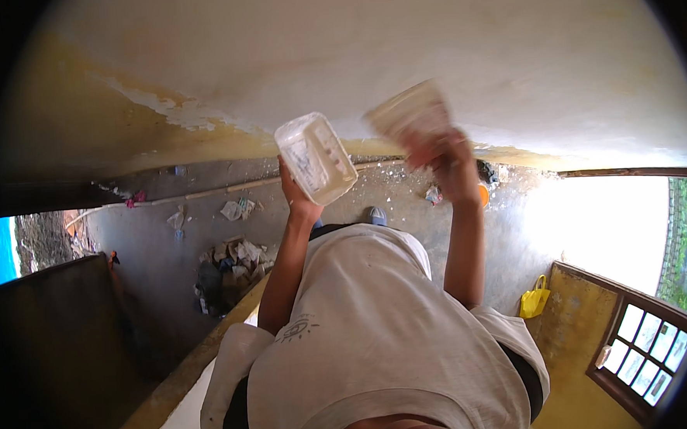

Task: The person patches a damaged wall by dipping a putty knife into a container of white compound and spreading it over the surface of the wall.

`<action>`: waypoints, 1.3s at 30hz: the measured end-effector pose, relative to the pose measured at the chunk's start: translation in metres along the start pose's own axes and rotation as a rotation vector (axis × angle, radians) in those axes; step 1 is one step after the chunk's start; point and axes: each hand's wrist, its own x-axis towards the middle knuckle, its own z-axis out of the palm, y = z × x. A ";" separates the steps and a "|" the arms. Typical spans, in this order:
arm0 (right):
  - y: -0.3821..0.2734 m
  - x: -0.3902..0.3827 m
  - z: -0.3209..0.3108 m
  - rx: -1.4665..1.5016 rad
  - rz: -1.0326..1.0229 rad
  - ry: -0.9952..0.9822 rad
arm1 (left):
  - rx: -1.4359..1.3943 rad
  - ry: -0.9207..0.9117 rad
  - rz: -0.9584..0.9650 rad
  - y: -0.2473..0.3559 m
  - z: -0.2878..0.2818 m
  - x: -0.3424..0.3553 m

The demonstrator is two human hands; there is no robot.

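My left hand (298, 200) is closed round the side of a white rectangular plastic tub (314, 158). The tub is tilted so that its hollow shows, with white paste smeared inside. To its right, my right hand (449, 156) is raised and grips a broad, flat-bladed putty knife (409, 110), both smeared by motion. The blade lies close to the wall (506, 58); I cannot tell whether it touches. Much of this wall is coated pale, with a rough, flaking edge and yellowish paint showing at the left and along the bottom.
A long pale pole (233, 187) lies on the grey, speckled floor along the wall's foot. Crumpled rubbish (234, 271) is heaped at the left. An orange round container (483, 195) stands beyond my right forearm. A yellow bag (534, 298) is by the bright doorway, near a paned window (647, 346).
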 end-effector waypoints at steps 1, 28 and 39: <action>0.003 -0.006 0.010 -0.230 0.133 -0.089 | 0.002 0.013 -0.002 0.002 0.005 -0.002; 0.097 -0.002 0.053 0.531 0.437 0.085 | 0.001 -0.147 -0.003 0.007 -0.004 0.008; 0.092 0.127 0.102 1.322 0.313 -0.028 | -0.021 0.020 0.172 0.056 -0.026 -0.003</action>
